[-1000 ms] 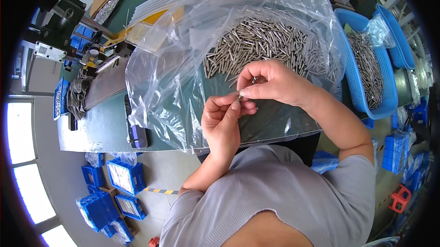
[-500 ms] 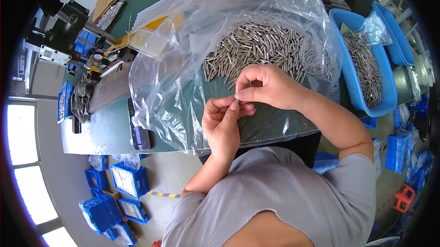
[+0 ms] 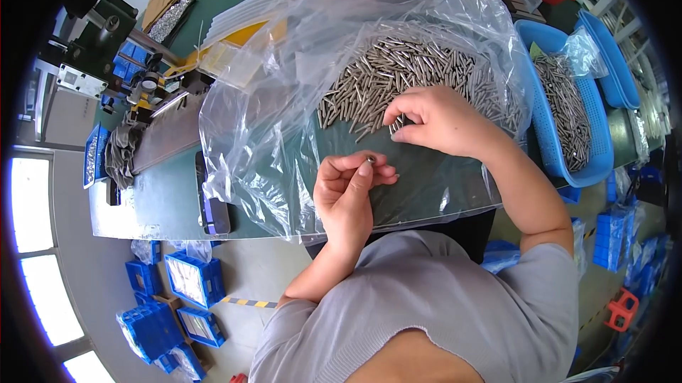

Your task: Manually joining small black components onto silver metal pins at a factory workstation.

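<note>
The left hand (image 3: 346,195) is raised just above the near edge of the green table (image 3: 167,198), its thumb and fingers pinched together on a small metal piece (image 3: 370,160) held at the fingertips (only its rounded end shows). The right hand (image 3: 437,121) lies palm down on the clear plastic sheet (image 3: 284,120), its fingertips closed on a few pins at the near fringe of the heap of metal pins (image 3: 398,77). That heap sits on the plastic toward the middle of the table, spreading away to the far side. The two hands are near each other but apart.

A dark phone (image 3: 213,202) lies at the table's near edge, to the left of the plastic. Toward the right end stands a blue basket (image 3: 561,99) with more pins in it. Blue trays (image 3: 188,280) rest on the floor below the near edge.
</note>
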### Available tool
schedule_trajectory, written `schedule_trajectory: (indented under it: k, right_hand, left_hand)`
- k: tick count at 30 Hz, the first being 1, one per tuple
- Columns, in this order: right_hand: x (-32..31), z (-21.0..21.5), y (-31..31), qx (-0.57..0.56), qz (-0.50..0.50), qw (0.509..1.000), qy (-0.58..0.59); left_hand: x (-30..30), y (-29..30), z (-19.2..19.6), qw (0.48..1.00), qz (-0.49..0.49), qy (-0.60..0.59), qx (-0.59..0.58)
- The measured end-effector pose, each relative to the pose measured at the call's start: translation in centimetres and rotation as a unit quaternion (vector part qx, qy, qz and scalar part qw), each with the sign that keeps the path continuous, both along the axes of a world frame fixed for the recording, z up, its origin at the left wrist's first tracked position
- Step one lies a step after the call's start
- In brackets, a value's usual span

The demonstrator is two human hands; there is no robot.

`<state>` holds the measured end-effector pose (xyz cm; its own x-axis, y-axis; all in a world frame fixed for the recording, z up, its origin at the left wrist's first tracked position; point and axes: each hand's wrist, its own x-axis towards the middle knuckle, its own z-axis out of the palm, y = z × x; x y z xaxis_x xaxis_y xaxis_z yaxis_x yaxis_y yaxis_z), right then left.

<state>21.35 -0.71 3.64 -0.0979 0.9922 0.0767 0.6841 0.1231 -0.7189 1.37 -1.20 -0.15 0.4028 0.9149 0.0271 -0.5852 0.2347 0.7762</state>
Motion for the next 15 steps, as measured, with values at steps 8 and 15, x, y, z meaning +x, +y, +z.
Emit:
schedule_trajectory:
  k: [8,15]
  right_hand:
    - [-1.3,-0.5,-0.2,0.102,0.053,0.982,-0.150]
    - [-0.9,-0.2,0.0,0.111,0.027,0.987,-0.111]
  left_hand:
    - [0.0,0.0,-0.1,1.000,0.001,0.006,0.004]
    - [0.0,0.0,-0.1,1.000,0.005,0.014,0.002]
